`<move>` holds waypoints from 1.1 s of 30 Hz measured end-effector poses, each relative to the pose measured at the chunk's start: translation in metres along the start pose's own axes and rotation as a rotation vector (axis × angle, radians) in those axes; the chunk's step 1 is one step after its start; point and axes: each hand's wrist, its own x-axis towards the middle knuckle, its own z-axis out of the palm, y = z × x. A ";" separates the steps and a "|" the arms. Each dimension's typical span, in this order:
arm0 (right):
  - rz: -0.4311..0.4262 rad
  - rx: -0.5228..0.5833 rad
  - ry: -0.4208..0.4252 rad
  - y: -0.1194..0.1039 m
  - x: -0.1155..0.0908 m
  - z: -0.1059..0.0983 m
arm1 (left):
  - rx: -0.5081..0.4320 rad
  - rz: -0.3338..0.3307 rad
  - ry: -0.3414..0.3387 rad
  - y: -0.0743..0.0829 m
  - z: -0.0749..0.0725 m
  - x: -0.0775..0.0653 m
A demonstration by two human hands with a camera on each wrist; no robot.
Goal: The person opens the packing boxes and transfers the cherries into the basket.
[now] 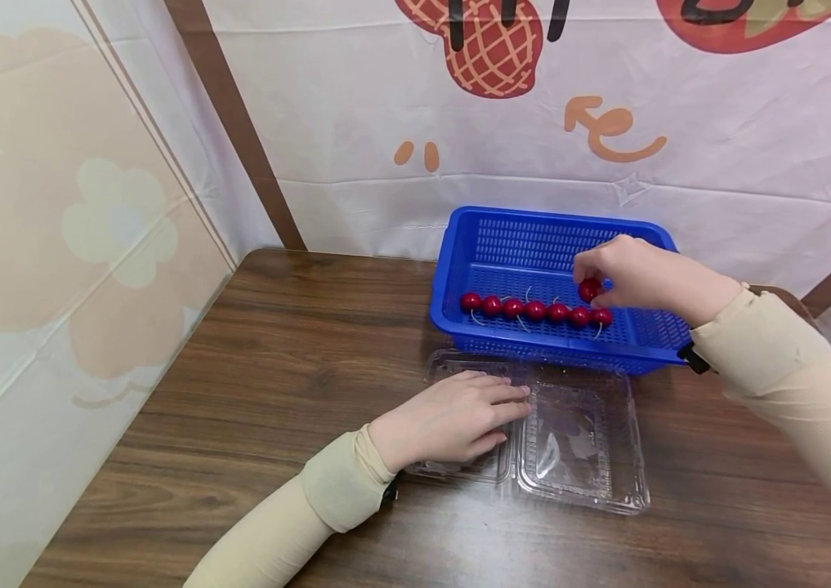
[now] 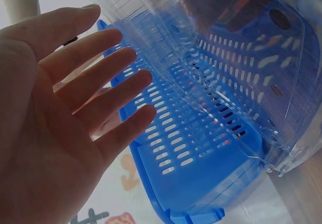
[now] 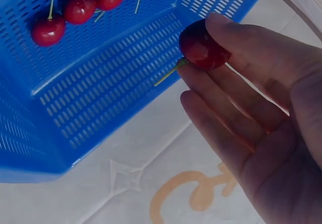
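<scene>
My right hand [image 1: 628, 269] pinches a dark red cherry [image 3: 204, 45] between thumb and fingers, its green stem pointing away from the palm. It is over the right part of a blue perforated basket [image 1: 452, 269]. Below it, a row of several red cherries [image 1: 535, 310] with thin stems lies along the basket floor. My left hand [image 1: 452, 415], fingers extended, is over the left half of an opened clear plastic clamshell box [image 1: 569, 441]. In the left wrist view the palm and spread fingers [image 2: 115, 88] show beside the clear plastic, holding nothing.
The basket stands at the back of a brown wooden table [image 1: 275, 359], near a printed cloth backdrop [image 1: 341, 106]. The clamshell lies flat directly in front of the basket, its two halves side by side. Another cloth panel [image 1: 55, 245] borders the table's left edge.
</scene>
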 end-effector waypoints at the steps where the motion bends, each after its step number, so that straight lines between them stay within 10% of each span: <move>1: 0.003 0.002 -0.007 0.001 0.001 0.001 | 0.000 0.000 0.000 0.000 0.000 0.000; 33: 0.214 0.075 -0.168 0.046 0.031 0.018 | 0.015 -0.007 -0.023 0.001 -0.001 -0.001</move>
